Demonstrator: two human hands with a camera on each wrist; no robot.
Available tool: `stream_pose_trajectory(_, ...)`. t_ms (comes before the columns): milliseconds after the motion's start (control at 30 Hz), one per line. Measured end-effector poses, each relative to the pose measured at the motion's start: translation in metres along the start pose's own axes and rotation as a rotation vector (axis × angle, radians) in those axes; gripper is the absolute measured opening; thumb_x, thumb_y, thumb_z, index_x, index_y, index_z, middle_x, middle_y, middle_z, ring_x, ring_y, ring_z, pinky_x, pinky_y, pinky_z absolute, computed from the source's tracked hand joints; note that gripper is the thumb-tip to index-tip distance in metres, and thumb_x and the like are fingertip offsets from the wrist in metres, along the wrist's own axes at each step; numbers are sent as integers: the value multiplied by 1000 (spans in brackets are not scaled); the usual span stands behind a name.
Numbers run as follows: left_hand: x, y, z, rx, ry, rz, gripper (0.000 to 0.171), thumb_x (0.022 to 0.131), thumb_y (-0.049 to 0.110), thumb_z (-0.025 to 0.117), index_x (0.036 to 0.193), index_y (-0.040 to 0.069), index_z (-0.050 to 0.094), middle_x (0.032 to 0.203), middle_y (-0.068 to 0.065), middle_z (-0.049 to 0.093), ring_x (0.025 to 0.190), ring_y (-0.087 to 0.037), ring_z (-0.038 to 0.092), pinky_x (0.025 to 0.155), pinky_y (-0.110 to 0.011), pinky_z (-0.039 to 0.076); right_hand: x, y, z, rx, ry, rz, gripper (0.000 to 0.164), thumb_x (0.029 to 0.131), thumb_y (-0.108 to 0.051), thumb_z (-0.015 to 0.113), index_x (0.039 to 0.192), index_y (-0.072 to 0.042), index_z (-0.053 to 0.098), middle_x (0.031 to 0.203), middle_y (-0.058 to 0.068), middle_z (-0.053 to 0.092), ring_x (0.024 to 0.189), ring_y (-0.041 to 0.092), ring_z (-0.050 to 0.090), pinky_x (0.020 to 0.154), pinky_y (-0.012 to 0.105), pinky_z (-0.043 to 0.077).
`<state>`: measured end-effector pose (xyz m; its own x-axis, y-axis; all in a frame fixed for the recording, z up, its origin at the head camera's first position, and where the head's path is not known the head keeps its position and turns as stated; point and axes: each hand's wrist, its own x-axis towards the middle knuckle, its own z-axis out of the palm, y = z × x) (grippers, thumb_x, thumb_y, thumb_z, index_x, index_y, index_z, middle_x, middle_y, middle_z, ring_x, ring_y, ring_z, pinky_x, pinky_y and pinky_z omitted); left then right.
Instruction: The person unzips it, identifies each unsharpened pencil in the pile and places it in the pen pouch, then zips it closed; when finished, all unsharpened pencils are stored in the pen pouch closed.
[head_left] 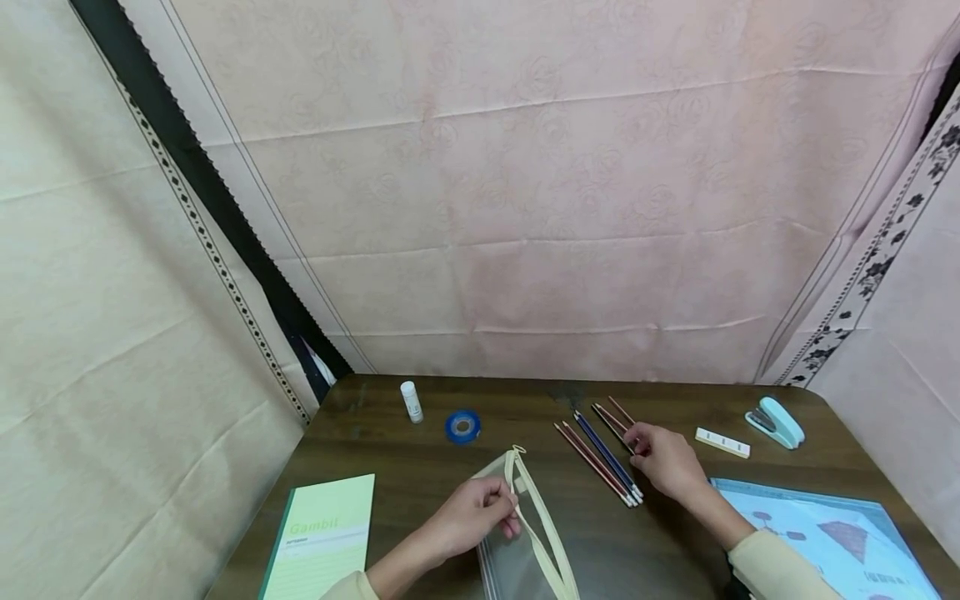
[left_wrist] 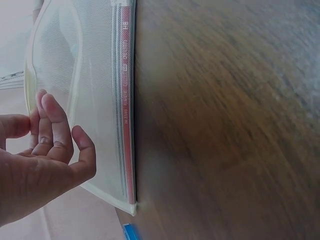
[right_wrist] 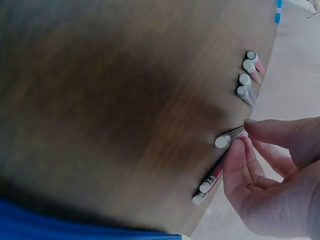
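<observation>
Translucent mesh zipper pouch (head_left: 519, 571) beneath the left hand (head_left: 476, 517) — rim pinched between thumb and forefinger, other fingers loosely curled. Pink and blue pencils (head_left: 609, 459) lie just left of the right hand (head_left: 666, 458) — back up, forearm reaching forward, thumb and fingers pinching another eraser-tipped pencil (right_wrist: 234, 135).
</observation>
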<state>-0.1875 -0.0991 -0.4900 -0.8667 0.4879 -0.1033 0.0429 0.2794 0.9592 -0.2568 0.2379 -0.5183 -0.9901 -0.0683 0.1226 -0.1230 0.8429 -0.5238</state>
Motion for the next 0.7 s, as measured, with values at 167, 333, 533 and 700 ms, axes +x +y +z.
stream_pose_trajectory(167,2,-2,1,-5,5,5,22,98,21,53,90,3,63,82,-14,72,73,-22,70,72,-26,56,-1,0,1,7,-19,-1,27,78,-2,75,102,-14,67,84,4,65,72,17,56,65,35,49)
stream_pose_trajectory(333,3,-5,1,3,7,-1,22,99,20,52,91,4,63,82,-15,72,74,-23,70,72,-26,55,-1,1,1,9,-29,-14,29,77,-2,75,102,-14,67,83,4,65,70,16,55,62,32,46)
stream_pose_trajectory(533,4,-3,1,-2,7,-8,21,98,22,53,90,4,63,82,-14,72,74,-23,70,72,-26,55,0,3,0,25,-22,-31,28,76,-3,76,101,-13,67,79,1,64,68,13,55,62,32,44)
stream_pose_trajectory(700,4,-2,1,-5,5,-6,21,99,20,52,90,4,63,82,-15,72,74,-23,69,72,-28,56,2,5,0,23,-33,-25,28,77,-4,76,101,-14,67,77,-1,63,67,12,54,62,31,43)
